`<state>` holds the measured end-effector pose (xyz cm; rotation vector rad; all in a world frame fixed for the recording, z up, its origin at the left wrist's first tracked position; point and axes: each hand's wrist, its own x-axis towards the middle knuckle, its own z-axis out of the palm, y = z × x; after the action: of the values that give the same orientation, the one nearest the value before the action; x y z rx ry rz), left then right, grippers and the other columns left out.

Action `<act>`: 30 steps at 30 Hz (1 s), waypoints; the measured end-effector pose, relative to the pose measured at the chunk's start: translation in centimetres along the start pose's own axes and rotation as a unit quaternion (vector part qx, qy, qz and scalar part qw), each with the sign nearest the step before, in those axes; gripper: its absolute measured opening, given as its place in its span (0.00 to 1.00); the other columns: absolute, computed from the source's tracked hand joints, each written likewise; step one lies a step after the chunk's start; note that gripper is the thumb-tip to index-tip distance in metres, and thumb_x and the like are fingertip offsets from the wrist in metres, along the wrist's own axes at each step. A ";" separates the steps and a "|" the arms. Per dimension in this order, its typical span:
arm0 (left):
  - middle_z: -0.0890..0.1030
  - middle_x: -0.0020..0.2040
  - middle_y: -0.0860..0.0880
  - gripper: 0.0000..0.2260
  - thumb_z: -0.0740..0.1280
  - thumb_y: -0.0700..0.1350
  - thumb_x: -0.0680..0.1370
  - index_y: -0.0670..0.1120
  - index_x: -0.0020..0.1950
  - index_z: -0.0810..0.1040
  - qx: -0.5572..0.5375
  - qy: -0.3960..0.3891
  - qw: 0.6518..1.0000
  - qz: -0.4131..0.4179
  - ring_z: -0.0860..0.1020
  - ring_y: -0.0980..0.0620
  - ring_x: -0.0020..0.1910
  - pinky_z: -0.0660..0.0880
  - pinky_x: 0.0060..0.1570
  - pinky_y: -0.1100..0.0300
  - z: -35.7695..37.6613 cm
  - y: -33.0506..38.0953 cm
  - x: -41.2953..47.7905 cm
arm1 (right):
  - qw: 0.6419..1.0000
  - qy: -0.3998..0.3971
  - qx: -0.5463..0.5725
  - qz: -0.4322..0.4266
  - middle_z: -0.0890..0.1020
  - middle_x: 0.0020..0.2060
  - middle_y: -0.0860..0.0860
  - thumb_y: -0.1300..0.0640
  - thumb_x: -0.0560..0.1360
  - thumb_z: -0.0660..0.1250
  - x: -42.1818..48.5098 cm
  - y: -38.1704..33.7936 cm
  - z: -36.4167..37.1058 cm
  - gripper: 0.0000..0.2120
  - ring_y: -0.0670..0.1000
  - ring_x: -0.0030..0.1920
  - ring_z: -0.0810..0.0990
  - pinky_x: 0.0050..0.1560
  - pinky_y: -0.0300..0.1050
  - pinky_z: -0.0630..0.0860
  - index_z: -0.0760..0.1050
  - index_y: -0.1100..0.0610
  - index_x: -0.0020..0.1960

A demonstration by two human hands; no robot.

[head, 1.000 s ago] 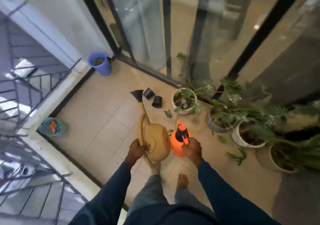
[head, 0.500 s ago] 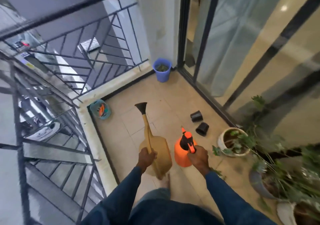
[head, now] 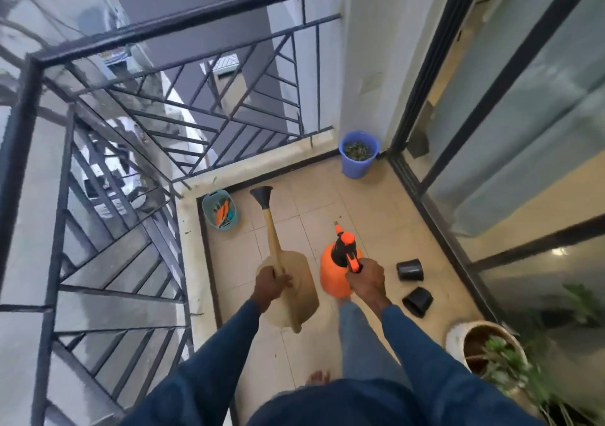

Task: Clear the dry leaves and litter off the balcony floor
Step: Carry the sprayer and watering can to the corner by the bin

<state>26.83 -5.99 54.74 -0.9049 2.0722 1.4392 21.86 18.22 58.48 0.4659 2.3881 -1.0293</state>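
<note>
My left hand (head: pixel 271 286) grips the handle of a tan watering can (head: pixel 296 281), whose long spout with a black rose points toward the far corner. My right hand (head: pixel 365 278) grips the black and orange trigger head of an orange spray bottle (head: pixel 332 275). Both are held above the beige tiled balcony floor (head: pixel 370 216). A blue bucket (head: pixel 358 157) with dry leaves inside stands in the far corner by the wall.
A teal basket (head: pixel 221 209) with orange tools sits at the left kerb. Two black pots (head: pixel 411 270) lie tipped on the tiles to the right. A potted plant (head: pixel 487 350) stands near right. Black railing (head: pixel 183 104) bounds the left and far sides; glass doors (head: pixel 523 114) bound the right.
The view has swung left toward the railing corner. I have stepped forward with the can and the sprayer, so the blue bucket and teal basket are closer and the plants fall behind on the right.
</note>
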 end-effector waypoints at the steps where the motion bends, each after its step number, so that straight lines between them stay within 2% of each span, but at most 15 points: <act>1: 0.81 0.54 0.39 0.11 0.71 0.43 0.80 0.38 0.59 0.78 -0.001 0.008 1.000 -0.003 0.81 0.38 0.54 0.82 0.52 0.45 -0.2 0.9 1.2 | 1.000 0.001 -0.002 -0.001 0.82 0.38 0.53 0.66 0.73 0.67 1.3 -0.9 0.0 0.05 0.54 0.39 0.79 0.36 0.41 0.69 0.81 0.59 0.45; 4: 0.81 0.53 0.42 0.12 0.71 0.44 0.80 0.39 0.59 0.78 -0.007 0.029 0.999 -0.019 0.81 0.44 0.51 0.83 0.49 0.50 -1.0 5.1 4.4 | 1.000 -0.009 -0.014 -0.014 0.81 0.38 0.52 0.66 0.74 0.67 5.9 -4.3 -0.8 0.05 0.54 0.39 0.78 0.37 0.41 0.68 0.81 0.59 0.46; 7: 0.81 0.51 0.45 0.09 0.70 0.44 0.81 0.41 0.58 0.77 -0.017 0.052 0.998 -0.035 0.81 0.48 0.49 0.82 0.48 0.53 -1.7 10.0 8.1 | 0.998 -0.045 -0.035 -0.028 0.80 0.36 0.51 0.67 0.73 0.67 11.4 -8.1 -2.3 0.06 0.54 0.38 0.78 0.31 0.40 0.66 0.79 0.58 0.43; 9: 0.81 0.54 0.44 0.10 0.70 0.45 0.81 0.41 0.60 0.77 -0.019 0.059 0.998 -0.030 0.81 0.46 0.53 0.81 0.54 0.51 -2.1 12.2 10.2 | 0.997 -0.052 -0.048 -0.031 0.79 0.34 0.51 0.67 0.72 0.67 14.3 -10.1 -3.4 0.06 0.54 0.37 0.77 0.29 0.40 0.65 0.78 0.58 0.40; 12: 0.81 0.58 0.42 0.13 0.69 0.46 0.81 0.40 0.62 0.78 -0.026 0.079 0.996 -0.042 0.80 0.43 0.57 0.80 0.59 0.45 -3.3 15.8 14.4 | 0.996 -0.054 -0.063 -0.029 0.80 0.35 0.52 0.67 0.71 0.67 19.3 -14.1 -4.1 0.07 0.54 0.38 0.78 0.31 0.41 0.66 0.78 0.56 0.40; 17: 0.81 0.60 0.42 0.18 0.72 0.47 0.80 0.40 0.66 0.79 -0.067 0.113 0.986 -0.099 0.80 0.42 0.57 0.82 0.55 0.47 -4.5 19.7 22.4 | 0.996 -0.046 -0.071 -0.025 0.81 0.33 0.53 0.66 0.69 0.67 27.0 -18.9 -3.4 0.08 0.57 0.37 0.79 0.32 0.43 0.68 0.77 0.55 0.36; 22: 0.81 0.60 0.41 0.20 0.73 0.47 0.79 0.39 0.67 0.77 -0.047 0.105 0.986 -0.124 0.82 0.44 0.53 0.84 0.46 0.52 -5.2 21.0 31.5 | 0.997 -0.031 -0.063 -0.026 0.78 0.32 0.51 0.66 0.68 0.68 35.0 -22.3 -0.3 0.08 0.55 0.35 0.76 0.28 0.40 0.62 0.76 0.54 0.36; 27: 0.80 0.61 0.41 0.23 0.74 0.48 0.79 0.39 0.70 0.75 -0.017 0.081 0.983 -0.162 0.82 0.44 0.53 0.82 0.39 0.58 -6.0 19.8 41.6 | 0.998 -0.038 -0.051 -0.005 0.80 0.33 0.52 0.67 0.68 0.68 43.7 -23.4 5.0 0.06 0.54 0.35 0.77 0.28 0.40 0.63 0.78 0.57 0.39; 30: 0.80 0.58 0.42 0.20 0.74 0.47 0.79 0.38 0.67 0.77 0.006 0.063 0.983 -0.171 0.82 0.44 0.51 0.82 0.41 0.56 -5.9 18.5 46.8 | 0.998 -0.040 -0.054 0.002 0.80 0.34 0.52 0.66 0.69 0.68 48.4 -23.2 8.2 0.05 0.53 0.34 0.75 0.29 0.40 0.63 0.79 0.57 0.41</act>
<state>-18.52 -19.08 36.36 -1.3048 1.8915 1.2115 -26.53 2.30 39.80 0.3834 2.3560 -0.8944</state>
